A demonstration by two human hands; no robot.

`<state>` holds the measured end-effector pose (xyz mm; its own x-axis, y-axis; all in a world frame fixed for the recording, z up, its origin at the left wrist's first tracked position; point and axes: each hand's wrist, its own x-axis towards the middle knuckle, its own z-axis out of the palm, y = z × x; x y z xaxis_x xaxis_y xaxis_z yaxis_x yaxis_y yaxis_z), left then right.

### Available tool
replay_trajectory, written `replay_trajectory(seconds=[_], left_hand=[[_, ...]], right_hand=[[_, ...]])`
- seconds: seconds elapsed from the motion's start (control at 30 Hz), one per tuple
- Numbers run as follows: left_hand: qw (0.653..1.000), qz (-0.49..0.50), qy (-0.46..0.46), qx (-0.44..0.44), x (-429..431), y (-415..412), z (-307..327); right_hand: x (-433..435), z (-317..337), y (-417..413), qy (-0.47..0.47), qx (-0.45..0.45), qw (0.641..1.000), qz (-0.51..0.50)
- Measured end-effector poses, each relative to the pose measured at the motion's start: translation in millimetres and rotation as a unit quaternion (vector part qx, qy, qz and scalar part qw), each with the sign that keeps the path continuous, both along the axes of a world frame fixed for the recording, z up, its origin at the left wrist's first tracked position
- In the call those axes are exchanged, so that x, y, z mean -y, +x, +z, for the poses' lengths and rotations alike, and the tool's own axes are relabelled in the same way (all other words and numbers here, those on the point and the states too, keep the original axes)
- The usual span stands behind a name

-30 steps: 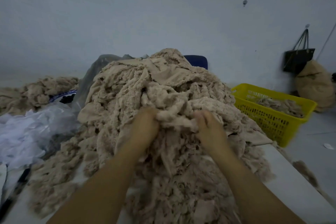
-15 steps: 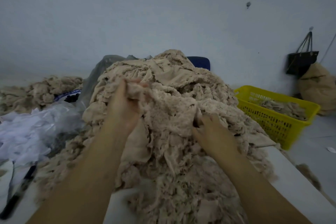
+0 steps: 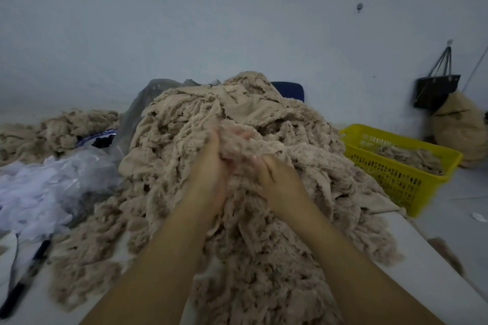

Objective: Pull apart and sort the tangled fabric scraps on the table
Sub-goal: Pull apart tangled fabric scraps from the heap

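Our left hand (image 3: 211, 169) and right hand (image 3: 276, 179) each close their grip on one fluffy wad of beige fabric scraps (image 3: 237, 145), palms facing. The wad sits atop the big beige tangled heap (image 3: 264, 245) on the white surface (image 3: 422, 280). The yellow slotted plastic basket (image 3: 390, 179) lies to the right, nearer our right hand.

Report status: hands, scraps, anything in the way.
Both hands grip one clump: left hand, right hand. Clump not yet free of the pile. Path to the basket at right looks open.
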<state>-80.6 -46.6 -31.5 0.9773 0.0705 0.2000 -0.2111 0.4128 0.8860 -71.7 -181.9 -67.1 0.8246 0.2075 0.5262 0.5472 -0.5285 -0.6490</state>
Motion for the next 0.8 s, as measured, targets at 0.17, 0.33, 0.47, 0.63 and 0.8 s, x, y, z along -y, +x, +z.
replay_trajectory(seconds=[0.17,0.33,0.47,0.63,0.8], left_hand=[[0.98,0.024,-0.199,-0.016,-39.0,7.3,16.1],[0.986,-0.11,-0.096,-0.077,-4.1,-7.2,13.9],[0.981,-0.122,-0.145,-0.032,-22.8,-4.2,24.4],[0.997,0.009,-0.057,-0.06,-48.4,4.3,17.8],[0.932,0.024,0.348,-0.103,-15.8,-4.1,-0.8]], right_hand=[[48.4,-19.8,11.4,-0.144,-0.145,0.972,-0.115],[3.9,-2.4,4.0,-0.07,-0.038,0.997,0.023],[5.6,-3.8,7.0,-0.025,-0.079,0.996,0.036],[36.3,-12.1,8.8,-0.015,-0.167,0.985,-0.03],[33.2,-1.3,9.5,0.02,-0.1,0.995,0.023]])
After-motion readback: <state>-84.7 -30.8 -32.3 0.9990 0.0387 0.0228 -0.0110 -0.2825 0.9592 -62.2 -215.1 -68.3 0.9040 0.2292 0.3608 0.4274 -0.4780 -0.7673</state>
